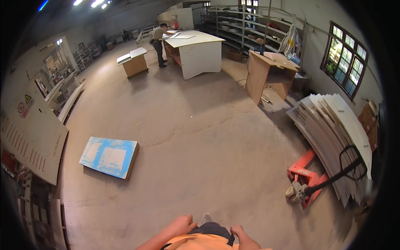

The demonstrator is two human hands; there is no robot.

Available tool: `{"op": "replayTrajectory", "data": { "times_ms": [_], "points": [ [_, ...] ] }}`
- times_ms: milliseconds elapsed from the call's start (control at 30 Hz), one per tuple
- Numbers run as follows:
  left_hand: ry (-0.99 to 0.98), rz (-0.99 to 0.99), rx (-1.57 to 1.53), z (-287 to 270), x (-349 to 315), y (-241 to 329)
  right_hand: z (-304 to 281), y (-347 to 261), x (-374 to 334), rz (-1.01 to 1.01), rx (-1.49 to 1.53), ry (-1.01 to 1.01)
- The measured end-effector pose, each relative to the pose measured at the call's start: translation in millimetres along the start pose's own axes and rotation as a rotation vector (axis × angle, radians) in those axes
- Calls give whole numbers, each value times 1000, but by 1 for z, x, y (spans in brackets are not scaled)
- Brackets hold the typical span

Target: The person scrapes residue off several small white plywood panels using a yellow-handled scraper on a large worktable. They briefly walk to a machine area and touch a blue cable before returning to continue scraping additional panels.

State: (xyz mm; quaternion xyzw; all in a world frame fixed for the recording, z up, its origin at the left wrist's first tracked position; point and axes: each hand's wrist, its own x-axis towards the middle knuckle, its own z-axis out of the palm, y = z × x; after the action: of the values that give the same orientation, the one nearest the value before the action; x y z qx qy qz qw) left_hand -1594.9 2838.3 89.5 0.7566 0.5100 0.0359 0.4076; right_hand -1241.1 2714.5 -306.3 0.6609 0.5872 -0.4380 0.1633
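My left hand [182, 224] is in front of my waist at the lower edge, fingers curled in, with nothing visible in it. On the other side of my body, my right hand [238, 231] hangs low, also curled, and I see nothing held there. Neither hand touches any object. Nearest on the left, a low block with a blue and white patched top [109, 156] lies on the floor. To the right stands a red pallet jack [306, 173] with a black handle, beside a leaning stack of pale boards [333, 125].
A grey metal cabinet [33, 137] lines the left. Ahead, another person [158, 41] leans over a large white-topped table [202, 54]. A small bench [135, 64] stands near them. At right are a wooden stand [260, 77] and long shelves [229, 25] by the wall.
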Motion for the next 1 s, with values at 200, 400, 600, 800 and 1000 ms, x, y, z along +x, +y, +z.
{"op": "replayTrajectory", "data": {
  "times_ms": [200,400,600,800,1000],
  "points": [
    [-36,-118,58,-77,157,3,-293,-98,141,13,907,476],
    [-138,57,149,-163,358,-9,-421,-130,233,7,1025,420],
    [-126,219,317,-288,550,23,-433,-67,255,523,1113,304],
    [-193,311,297,-359,716,60,-504,-49,287,803,1407,293],
    [-197,167,250,-393,847,65,-634,-47,425,721,1278,189]
  ]
}}
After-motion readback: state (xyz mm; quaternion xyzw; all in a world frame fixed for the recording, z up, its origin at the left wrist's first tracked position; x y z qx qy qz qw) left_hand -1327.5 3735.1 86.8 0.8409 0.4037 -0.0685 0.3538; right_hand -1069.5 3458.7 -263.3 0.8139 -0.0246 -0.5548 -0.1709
